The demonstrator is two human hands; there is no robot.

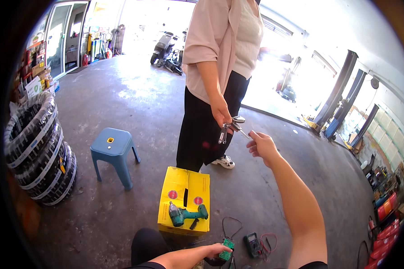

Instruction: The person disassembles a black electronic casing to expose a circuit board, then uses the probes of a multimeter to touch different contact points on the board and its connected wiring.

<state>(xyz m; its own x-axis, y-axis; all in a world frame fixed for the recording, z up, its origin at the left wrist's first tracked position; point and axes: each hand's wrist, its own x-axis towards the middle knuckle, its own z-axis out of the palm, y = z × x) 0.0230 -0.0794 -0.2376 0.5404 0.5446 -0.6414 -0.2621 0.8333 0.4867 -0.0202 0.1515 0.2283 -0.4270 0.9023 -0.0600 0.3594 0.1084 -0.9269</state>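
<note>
My right hand reaches forward with curled fingers, its fingertips at the thin blade of a key. The key belongs to a bunch of keys and fobs, held by the hand of a person standing in front of me. Low in the middle, my left hand is closed on a green circuit board. Beside it on the floor lies a dark multimeter with red and black leads. A teal cordless impact wrench lies on a yellow box, next to a small black part.
A blue plastic stool stands to the left, near a stack of wrapped tires. The person's shoe is behind the box. Tools and red cases line the right side. A scooter and lift posts stand farther off.
</note>
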